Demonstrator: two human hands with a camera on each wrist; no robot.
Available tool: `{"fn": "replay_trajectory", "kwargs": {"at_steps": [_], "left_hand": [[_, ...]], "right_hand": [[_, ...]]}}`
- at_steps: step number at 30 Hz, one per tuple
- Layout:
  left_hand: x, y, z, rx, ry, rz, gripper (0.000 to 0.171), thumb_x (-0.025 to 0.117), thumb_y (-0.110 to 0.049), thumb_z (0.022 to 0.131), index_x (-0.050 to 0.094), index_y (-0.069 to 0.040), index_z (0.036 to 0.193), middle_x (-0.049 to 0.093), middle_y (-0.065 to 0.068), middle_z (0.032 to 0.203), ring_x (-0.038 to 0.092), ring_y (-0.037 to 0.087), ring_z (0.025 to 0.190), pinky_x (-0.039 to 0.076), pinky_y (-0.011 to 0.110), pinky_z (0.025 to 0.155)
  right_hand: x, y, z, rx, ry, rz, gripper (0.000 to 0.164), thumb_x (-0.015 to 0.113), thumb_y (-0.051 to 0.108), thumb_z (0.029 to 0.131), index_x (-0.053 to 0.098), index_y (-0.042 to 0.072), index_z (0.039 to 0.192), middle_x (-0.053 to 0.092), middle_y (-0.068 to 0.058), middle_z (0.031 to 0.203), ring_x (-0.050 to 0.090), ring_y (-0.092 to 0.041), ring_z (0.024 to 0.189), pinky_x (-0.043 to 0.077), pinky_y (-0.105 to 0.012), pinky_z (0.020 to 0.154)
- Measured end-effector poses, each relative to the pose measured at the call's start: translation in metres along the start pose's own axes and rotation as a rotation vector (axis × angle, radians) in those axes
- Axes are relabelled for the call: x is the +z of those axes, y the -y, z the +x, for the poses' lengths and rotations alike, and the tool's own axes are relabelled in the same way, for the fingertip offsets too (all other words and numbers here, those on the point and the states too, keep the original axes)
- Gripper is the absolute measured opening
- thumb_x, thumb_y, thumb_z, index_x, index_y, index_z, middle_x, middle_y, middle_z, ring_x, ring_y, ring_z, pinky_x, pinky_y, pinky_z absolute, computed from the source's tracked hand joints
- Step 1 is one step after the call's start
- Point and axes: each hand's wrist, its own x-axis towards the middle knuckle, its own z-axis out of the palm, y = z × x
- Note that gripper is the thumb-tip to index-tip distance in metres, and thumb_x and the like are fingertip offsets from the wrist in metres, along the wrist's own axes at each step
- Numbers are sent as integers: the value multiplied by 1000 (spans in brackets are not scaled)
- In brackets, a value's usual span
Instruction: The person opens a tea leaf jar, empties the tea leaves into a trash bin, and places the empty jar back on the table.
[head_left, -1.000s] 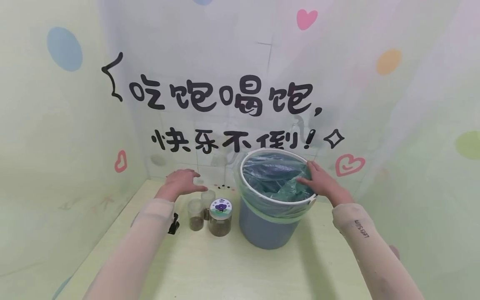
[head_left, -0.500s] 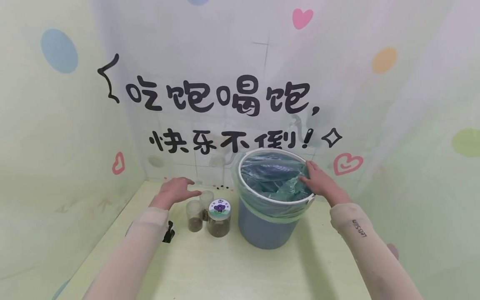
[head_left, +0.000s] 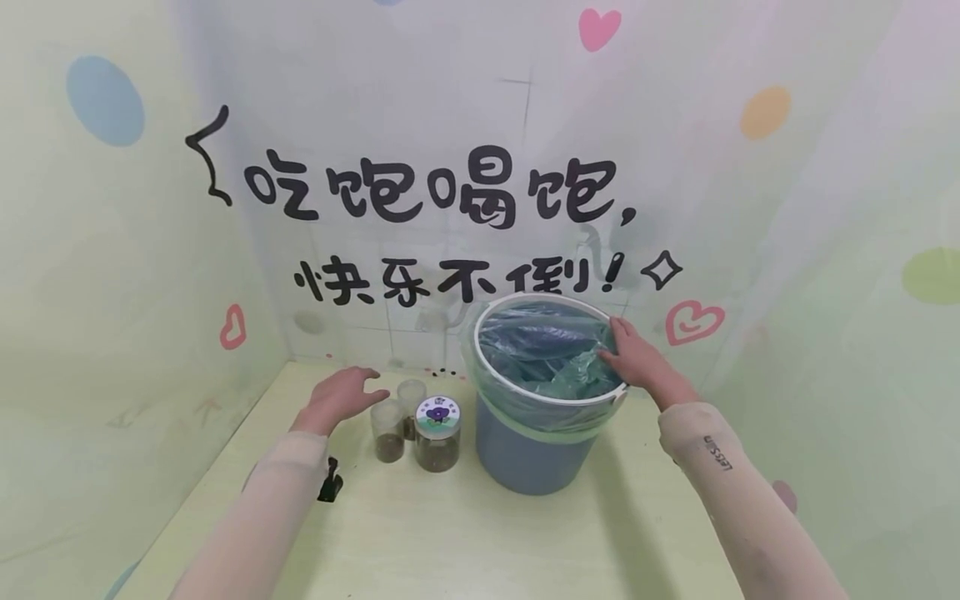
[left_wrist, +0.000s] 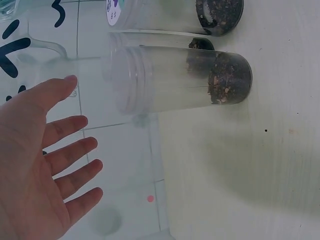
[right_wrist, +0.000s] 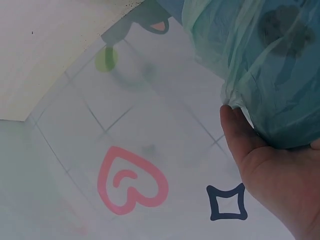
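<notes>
My left hand (head_left: 343, 397) hovers left of the jars, holding nothing; its fingers are spread apart in the left wrist view. Nearest to it stands a slim clear jar (head_left: 387, 432) with dark crumbly contents at the bottom, a similar slim jar (head_left: 410, 400) behind. Beside them is a wider jar (head_left: 437, 454) with a purple-flower label on its lid. My right hand (head_left: 641, 358) grips the right rim of a blue trash can (head_left: 528, 462), thumb over the inside. A translucent green bag (head_left: 551, 417) lines the can, folded over the outside.
A small black object (head_left: 331, 482), perhaps a clip, lies on the pale table (head_left: 450, 542) below the left wrist. Printed curtain-like walls (head_left: 420, 100) close in the back and both sides. The trash can stands near the back wall.
My left hand has drawn back to the left and slightly down, away from the jars. The right hand stays on the trash can's rim. The view has shifted slightly.
</notes>
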Motion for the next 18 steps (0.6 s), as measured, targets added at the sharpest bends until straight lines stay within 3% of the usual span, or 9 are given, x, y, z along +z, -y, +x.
{"fn": "replay_trajectory", "kwargs": {"at_steps": [10,18], "left_hand": [[13,9,-6,-42,-52,-10,53,56,-36,99,53,-4,140,54,25,143,54,47,127,54,58,88],[22,15,-12,-58,-56,-32,50,57,-32,99,54,-3,140,55,25,142,56,47,124,56,56,84]], "right_hand": [[-1,1,1,16,8,27,73,50,22,102,10,-10,155,12,-35,160,22,-52,146,22,-62,121],[-1,0,1,10,0,26,74,51,21,101,10,-11,154,12,-36,159,22,-54,145,22,-62,121]]}}
